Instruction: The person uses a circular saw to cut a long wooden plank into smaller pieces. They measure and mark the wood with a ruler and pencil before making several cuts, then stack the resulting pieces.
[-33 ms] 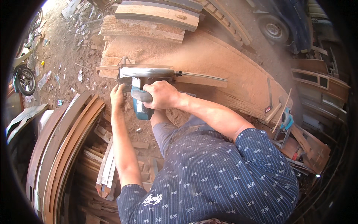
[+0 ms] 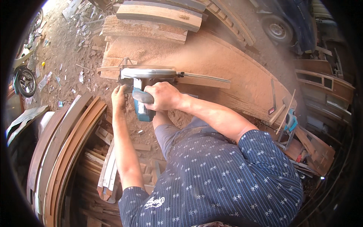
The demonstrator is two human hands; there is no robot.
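Taking the silver-and-teal handheld circular saw point(image 2: 149, 72) as the clock's centre, the bare right hand point(image 2: 163, 96) lies at five o'clock, on its handle, and the bare left hand point(image 2: 118, 98) at eight. From the saw, a broad, sawdust-covered brown wooden surface point(image 2: 234, 75) spreads toward three, bearing a dark, narrow, L-shaped tool point(image 2: 273, 92) near its far end. Thick, long brown planks point(image 2: 159, 17) lie at twelve; a dark blue metal vehicle point(image 2: 298, 19) stands at two, a black round wheel point(image 2: 26, 81) at nine.
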